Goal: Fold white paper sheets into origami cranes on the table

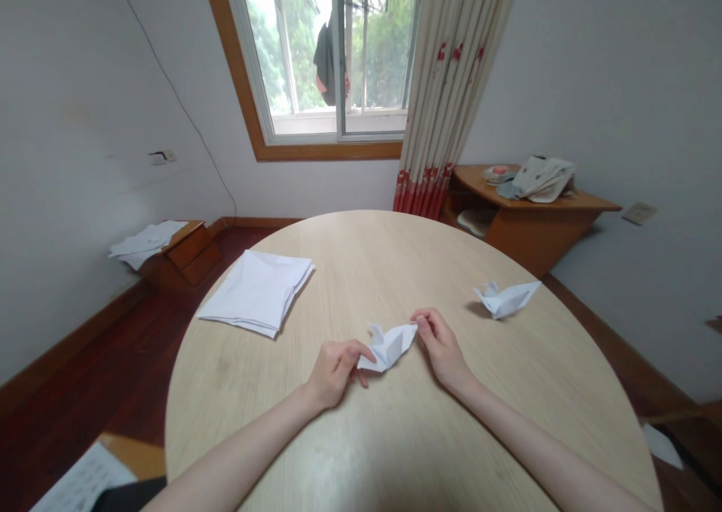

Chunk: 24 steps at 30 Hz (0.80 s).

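Note:
A folded white paper bird (389, 346) is between my two hands, just above or on the round wooden table (361, 264). My left hand (337, 369) pinches its left end between thumb and index finger, the other fingers curled beneath. At the opposite end, the pointed tip is pinched by the thumb and fingers of my right hand (438, 345). A second white paper bird (506, 298) sits on the table to the right, apart from my hands. Over on the left lies a stack of white paper sheets (259, 286).
A low wooden cabinet (186, 252) with papers on top stands beyond the table at left. On the right, a wooden corner desk (524, 226) carries a pale cloth bag (544, 177). A curtain (451, 83) hangs beside the window. A chair seat shows at lower left.

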{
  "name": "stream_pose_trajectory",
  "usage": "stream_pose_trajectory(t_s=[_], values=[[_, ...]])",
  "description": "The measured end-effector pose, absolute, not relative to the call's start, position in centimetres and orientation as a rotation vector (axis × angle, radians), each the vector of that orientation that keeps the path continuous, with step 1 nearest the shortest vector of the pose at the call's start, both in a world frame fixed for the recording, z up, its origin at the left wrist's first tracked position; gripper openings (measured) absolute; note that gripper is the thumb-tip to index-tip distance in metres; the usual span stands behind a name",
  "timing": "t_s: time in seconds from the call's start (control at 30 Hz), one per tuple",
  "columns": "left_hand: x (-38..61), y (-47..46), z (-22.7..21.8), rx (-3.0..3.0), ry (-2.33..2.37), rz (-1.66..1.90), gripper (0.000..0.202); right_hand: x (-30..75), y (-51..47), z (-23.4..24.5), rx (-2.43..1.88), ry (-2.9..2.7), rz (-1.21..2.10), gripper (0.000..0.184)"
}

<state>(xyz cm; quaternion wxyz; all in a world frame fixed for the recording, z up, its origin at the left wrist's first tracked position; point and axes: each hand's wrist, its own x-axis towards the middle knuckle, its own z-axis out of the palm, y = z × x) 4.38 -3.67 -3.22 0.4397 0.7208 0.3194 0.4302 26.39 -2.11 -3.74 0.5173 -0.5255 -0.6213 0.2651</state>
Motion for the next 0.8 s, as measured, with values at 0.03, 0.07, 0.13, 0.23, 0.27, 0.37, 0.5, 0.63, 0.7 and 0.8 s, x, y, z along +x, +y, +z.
stream_pose_trajectory(t_s=[0.03,0.07,0.13,0.23,0.27,0.37,0.5,0.63,0.7,0.8], values=[[4.4,-3.6,-3.3,1.774,0.790,1.066,0.070,26.4,-1.9,-4.0,-1.276,-1.442,0.648,0.037],[4.4,-3.6,-3.4,1.764,0.786,1.061,0.071,26.4,-1.7,-4.3,-1.286,-1.393,0.656,0.039],[4.4,-3.6,-3.4,1.756,0.782,1.049,0.070,26.3,-1.4,-4.6,-1.301,-1.325,0.690,0.045],[4.4,-3.6,-3.2,1.761,0.787,1.054,0.068,26.4,-1.3,-4.5,-1.259,-1.349,0.863,0.045],[4.3,-3.7,-3.0,1.773,0.790,1.058,0.067,26.4,-1.4,-4.3,-1.228,-1.373,0.943,0.044],[4.3,-3.7,-2.7,1.862,0.807,1.053,0.062,26.6,-1.7,-3.7,-1.138,-1.385,1.130,0.045],[4.3,-3.7,-2.5,1.985,0.856,1.018,0.042,26.9,-1.6,-3.4,-1.085,-1.275,1.187,0.046],[4.6,-3.8,-2.8,1.980,0.916,1.017,0.024,27.3,-1.4,-3.4,-1.058,-1.111,1.208,0.044],[4.8,-3.8,-2.9,1.992,0.945,1.015,0.021,27.5,-1.4,-3.4,-1.045,-1.038,1.224,0.043],[5.1,-3.7,-3.1,1.903,0.945,0.969,0.020,27.9,-1.8,-3.3,-1.037,-0.980,1.235,0.042]])
